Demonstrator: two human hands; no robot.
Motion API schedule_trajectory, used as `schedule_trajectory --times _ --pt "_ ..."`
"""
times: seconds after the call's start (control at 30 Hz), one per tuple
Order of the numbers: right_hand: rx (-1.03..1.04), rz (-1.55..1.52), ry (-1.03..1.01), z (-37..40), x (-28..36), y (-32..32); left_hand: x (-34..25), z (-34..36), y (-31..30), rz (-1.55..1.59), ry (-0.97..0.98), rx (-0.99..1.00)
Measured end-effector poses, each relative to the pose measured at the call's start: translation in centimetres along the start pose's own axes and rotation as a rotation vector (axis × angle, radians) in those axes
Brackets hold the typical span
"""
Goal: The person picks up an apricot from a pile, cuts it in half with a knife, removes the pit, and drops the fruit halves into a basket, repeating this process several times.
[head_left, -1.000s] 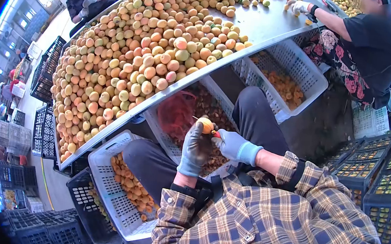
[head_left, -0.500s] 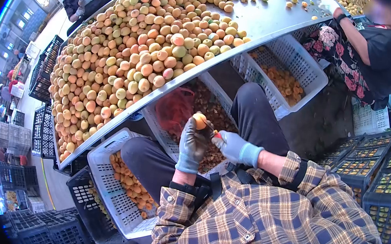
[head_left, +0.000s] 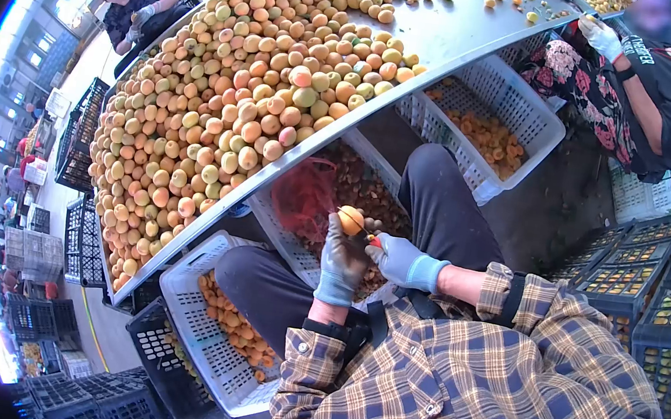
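My left hand point(head_left: 342, 266), in a dark-palmed grey work glove, is closed around an orange-yellow apricot point(head_left: 350, 220) that shows above its fingers. A thin dark line crosses the fruit. My right hand point(head_left: 406, 263), in a blue-grey glove, grips the red handle of a small knife point(head_left: 375, 241). Its blade points at the apricot and is mostly hidden between the hands. Both hands are close together above a crate of dark brown pits point(head_left: 356, 180) with a red mesh bag point(head_left: 302, 195) in it.
A metal table point(head_left: 424, 29) heaped with apricots point(head_left: 223, 103) slopes across in front. Crates of opened apricots stand left point(head_left: 195, 297) and right point(head_left: 541, 138) of my knees. One co-worker point(head_left: 659, 98) sits at right, another point(head_left: 138, 5) across the table. Stacked black crates point(head_left: 629, 275) fill the right side.
The view has shifted slightly. The apricot sits a little differently in my left hand, with the knife still beside it. The co-worker at right has turned and drawn a gloved hand nearer.
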State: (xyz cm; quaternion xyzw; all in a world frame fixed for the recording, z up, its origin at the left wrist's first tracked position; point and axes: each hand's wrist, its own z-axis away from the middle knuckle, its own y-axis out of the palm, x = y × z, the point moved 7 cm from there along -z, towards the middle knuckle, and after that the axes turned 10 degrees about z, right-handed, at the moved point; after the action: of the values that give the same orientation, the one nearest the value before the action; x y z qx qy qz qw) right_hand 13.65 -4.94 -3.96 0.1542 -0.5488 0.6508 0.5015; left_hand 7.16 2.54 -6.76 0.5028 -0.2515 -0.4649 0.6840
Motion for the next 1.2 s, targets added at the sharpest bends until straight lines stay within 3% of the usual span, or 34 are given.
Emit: schedule_trajectory --times 0.2,0.37,0.43,0.47,0.7,0.77,0.83,0.87,0.9,0.97,1.03,1.1,1.2 --pt "-0.041 0.026 -0.065 -1.6 0.5 -1.1 -0.7 -1.4 -2.3 -0.120 -0.007 -0.056" --pt "0.042 0.163 -0.055 -0.1 0.7 -0.6 -1.5 -0.9 -1.3 0.045 0.076 0.009" --pt "0.032 0.184 -0.010 -0.3 0.4 -0.6 0.3 -0.9 -1.0 -0.001 -0.049 0.059" --pt "0.000 0.203 -0.042 -1.0 0.1 -0.4 0.7 -0.9 -1.6 -0.010 -0.011 -0.032" --pt "0.066 0.214 -0.167 0.0 1.6 -2.6 -1.6 -1.5 -2.5 0.010 0.103 -0.022" --pt "0.018 0.267 -0.173 0.5 1.8 -3.9 -1.4 -0.9 -1.9 0.086 0.065 -0.007" --pt "-0.210 0.252 -0.262 1.2 4.3 -7.3 -0.2 -1.0 -0.8 0.012 -0.035 0.037" --pt "-0.265 0.237 -0.340 0.6 4.4 -7.5 0.7 -0.8 0.0 0.066 -0.160 0.173" --pt "-0.280 0.242 -0.332 0.2 4.2 -7.8 1.2 -0.6 0.6 0.064 -0.175 0.182" --pt "-0.152 0.386 -0.389 -0.5 4.5 -7.1 2.2 0.6 1.6 -0.016 -0.260 0.076" --pt "-0.158 0.395 -0.408 -0.3 4.6 -7.2 1.7 1.6 2.9 -0.068 -0.243 0.152" --pt "-0.106 0.340 -0.432 -0.3 4.2 -7.1 0.8 1.7 2.9 -0.384 -0.124 0.188" --pt "-0.145 0.356 -0.435 0.4 4.5 -7.2 0.7 1.5 1.8 -0.422 -0.074 0.147"
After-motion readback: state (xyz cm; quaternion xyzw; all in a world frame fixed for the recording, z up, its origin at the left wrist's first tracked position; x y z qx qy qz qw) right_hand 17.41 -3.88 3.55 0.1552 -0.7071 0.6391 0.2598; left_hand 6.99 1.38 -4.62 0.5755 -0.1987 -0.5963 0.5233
